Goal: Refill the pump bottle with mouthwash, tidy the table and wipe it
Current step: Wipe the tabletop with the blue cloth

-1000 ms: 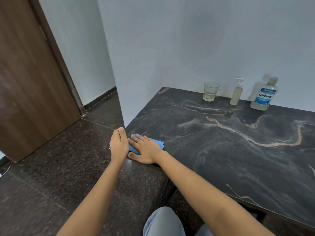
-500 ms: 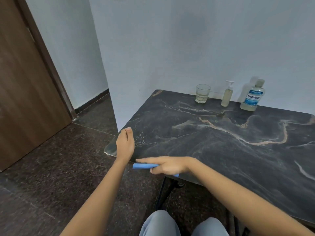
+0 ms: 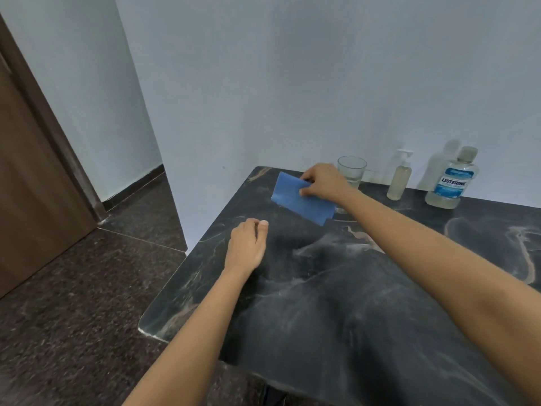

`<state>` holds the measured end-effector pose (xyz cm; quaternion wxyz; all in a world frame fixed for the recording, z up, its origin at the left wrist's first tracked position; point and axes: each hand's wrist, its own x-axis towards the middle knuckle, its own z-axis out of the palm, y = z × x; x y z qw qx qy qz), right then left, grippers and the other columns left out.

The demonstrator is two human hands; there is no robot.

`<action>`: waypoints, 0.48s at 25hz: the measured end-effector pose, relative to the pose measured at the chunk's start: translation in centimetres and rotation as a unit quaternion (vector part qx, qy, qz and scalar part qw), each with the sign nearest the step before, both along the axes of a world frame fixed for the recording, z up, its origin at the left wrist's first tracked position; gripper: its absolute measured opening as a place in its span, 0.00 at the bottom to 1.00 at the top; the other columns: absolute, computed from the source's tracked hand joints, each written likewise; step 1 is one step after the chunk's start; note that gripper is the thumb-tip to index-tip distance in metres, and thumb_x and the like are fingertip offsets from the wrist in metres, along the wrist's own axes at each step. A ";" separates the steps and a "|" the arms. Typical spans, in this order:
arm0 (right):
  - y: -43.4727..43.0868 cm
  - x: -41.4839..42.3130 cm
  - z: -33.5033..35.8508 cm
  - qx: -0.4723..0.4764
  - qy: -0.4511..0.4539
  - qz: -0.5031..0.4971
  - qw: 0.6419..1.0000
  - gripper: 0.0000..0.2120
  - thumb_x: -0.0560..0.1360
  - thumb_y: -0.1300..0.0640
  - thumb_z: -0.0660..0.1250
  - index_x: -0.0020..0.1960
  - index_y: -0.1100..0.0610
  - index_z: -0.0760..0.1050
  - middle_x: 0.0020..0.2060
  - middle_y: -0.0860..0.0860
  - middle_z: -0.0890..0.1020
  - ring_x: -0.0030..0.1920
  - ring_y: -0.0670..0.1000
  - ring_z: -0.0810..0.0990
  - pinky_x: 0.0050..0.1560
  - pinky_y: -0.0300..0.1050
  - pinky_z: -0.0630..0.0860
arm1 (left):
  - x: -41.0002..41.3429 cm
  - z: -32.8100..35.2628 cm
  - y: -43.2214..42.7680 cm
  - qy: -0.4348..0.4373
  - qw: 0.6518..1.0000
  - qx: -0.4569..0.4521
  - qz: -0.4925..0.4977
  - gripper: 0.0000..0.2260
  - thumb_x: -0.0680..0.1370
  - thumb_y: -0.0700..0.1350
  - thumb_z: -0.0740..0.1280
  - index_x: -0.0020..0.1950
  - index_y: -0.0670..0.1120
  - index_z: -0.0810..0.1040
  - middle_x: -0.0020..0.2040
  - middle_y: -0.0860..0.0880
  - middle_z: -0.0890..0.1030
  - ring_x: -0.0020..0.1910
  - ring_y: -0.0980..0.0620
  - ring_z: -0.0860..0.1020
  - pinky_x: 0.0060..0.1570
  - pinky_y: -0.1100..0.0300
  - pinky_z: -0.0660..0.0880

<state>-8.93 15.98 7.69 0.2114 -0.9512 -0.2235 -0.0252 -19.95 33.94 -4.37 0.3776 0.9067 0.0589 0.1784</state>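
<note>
My right hand (image 3: 323,181) pinches a folded blue cloth (image 3: 301,202) by its upper edge near the far left corner of the dark marble table (image 3: 351,303). The cloth hangs tilted, its lower edge close to the tabletop. My left hand (image 3: 247,246) hovers over the table's left side with its fingers curled and holds nothing. Along the wall at the back stand a glass (image 3: 352,169) with a little liquid, a small pump bottle (image 3: 399,177) filled with pale liquid, and a Listerine mouthwash bottle (image 3: 452,180) with its cap on.
A white wall runs behind the table and forms a corner at its left. A brown wooden door (image 3: 32,183) stands at the far left over a dark speckled floor (image 3: 73,317). The table's near left corner (image 3: 146,329) is rounded.
My right hand lifted the blue cloth off the near table edge and carried it to the far left corner. My left hand moved from the table's left edge to over the top.
</note>
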 end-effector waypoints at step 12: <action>5.8 16.7 -7.3 -0.144 -0.171 -0.098 0.970 0.14 0.76 0.70 0.56 0.58 0.63 0.75 0.52 0.61 0.79 0.52 0.61 0.79 0.45 0.48 0.72 | 8.2 -3.2 -1.2 0.003 0.992 0.122 -0.036 0.17 0.82 0.55 0.55 0.61 0.45 0.74 0.59 0.49 0.77 0.62 0.50 0.70 0.65 0.56 0.64</action>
